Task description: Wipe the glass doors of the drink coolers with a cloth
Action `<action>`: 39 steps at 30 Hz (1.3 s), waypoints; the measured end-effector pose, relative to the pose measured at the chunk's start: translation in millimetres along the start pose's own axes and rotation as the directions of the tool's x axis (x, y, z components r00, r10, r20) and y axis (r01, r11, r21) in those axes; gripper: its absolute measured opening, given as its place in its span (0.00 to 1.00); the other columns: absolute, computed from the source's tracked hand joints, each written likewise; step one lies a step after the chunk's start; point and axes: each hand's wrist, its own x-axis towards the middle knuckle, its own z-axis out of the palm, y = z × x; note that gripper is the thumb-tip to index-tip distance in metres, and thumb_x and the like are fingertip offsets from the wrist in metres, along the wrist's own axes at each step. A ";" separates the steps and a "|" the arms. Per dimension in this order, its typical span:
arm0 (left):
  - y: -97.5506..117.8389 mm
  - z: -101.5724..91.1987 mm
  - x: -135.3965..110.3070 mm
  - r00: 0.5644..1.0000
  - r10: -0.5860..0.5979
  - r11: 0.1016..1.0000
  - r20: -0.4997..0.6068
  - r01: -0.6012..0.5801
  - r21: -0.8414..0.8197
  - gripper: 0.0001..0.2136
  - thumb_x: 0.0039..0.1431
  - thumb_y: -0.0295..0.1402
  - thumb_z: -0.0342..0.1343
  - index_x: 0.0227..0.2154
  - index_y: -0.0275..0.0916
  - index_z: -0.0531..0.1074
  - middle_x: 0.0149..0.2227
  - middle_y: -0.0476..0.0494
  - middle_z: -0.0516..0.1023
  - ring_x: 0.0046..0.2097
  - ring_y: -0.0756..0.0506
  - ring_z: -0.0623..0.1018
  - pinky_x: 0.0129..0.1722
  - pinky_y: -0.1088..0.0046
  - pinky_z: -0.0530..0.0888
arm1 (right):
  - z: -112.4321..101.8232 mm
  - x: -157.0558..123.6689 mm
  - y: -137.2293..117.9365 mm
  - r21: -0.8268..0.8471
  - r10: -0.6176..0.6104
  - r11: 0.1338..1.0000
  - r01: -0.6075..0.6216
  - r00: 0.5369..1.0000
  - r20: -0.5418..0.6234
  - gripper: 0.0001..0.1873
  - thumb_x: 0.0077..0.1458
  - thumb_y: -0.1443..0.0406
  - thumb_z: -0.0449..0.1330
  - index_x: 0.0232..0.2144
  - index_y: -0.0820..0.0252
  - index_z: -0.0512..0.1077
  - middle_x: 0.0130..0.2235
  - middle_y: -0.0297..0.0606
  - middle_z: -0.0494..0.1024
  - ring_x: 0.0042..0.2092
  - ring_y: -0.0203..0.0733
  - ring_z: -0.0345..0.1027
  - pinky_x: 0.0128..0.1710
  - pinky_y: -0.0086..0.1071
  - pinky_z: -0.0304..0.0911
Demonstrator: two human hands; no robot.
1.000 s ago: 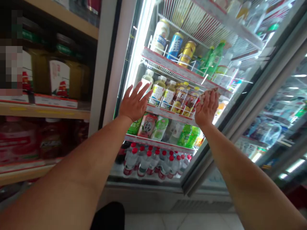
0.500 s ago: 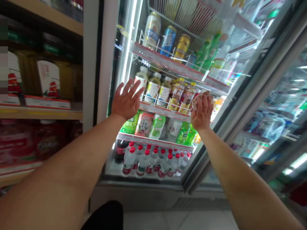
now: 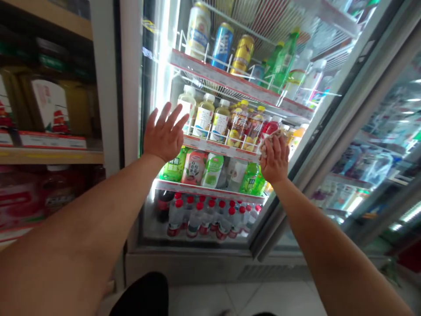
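My left hand (image 3: 163, 133) lies flat with fingers spread against the glass door (image 3: 204, 131) of a drinks cooler, in front of pale tea bottles (image 3: 202, 116). My right hand (image 3: 275, 158) presses a crumpled whitish cloth (image 3: 270, 138) against the same glass, further right near the door's edge. Behind the glass, wire shelves hold cans (image 3: 222, 44) at the top, juice bottles in the middle and red-capped water bottles (image 3: 204, 217) at the bottom.
A wooden shelf unit (image 3: 49, 153) with dark bottles and red price strips stands to the left. A second cooler door (image 3: 378, 145) runs off to the right. Pale floor tiles (image 3: 250, 300) lie below, and a dark shape (image 3: 144, 296) sits at the bottom edge.
Both hands have slid left and slightly down across the glass as the view shifted. The right hand's fingers have curled tighter round the cloth.
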 end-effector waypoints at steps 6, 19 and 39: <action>3.2 -2.5 -0.2 1.000 0.008 1.000 -0.021 -0.008 -0.012 0.32 0.70 0.28 0.50 0.73 0.50 0.49 0.75 0.51 0.48 0.76 0.43 0.44 0.74 0.50 0.45 | -7.0 -16.9 19.8 0.009 -0.128 0.992 0.127 0.992 0.022 0.30 0.66 0.62 0.54 0.68 0.62 0.62 0.69 0.52 0.64 0.74 0.56 0.46 0.70 0.54 0.49; 4.0 -5.3 2.2 0.999 -0.044 0.997 0.028 0.046 -0.066 0.29 0.69 0.29 0.50 0.71 0.48 0.55 0.74 0.51 0.50 0.75 0.40 0.46 0.73 0.45 0.47 | -24.6 -13.3 60.2 -0.062 -0.079 0.994 0.092 0.977 0.197 0.28 0.67 0.59 0.53 0.66 0.56 0.66 0.69 0.48 0.65 0.72 0.56 0.53 0.70 0.57 0.48; 4.1 -7.2 2.6 0.999 -0.021 0.997 0.048 0.024 -0.071 0.29 0.70 0.29 0.50 0.72 0.45 0.54 0.75 0.48 0.49 0.75 0.39 0.45 0.72 0.43 0.49 | 44.7 146.3 10.6 0.106 0.688 0.719 -0.687 0.725 0.028 0.38 0.64 0.58 0.43 0.73 0.65 0.45 0.73 0.56 0.41 0.76 0.62 0.21 0.67 0.76 0.36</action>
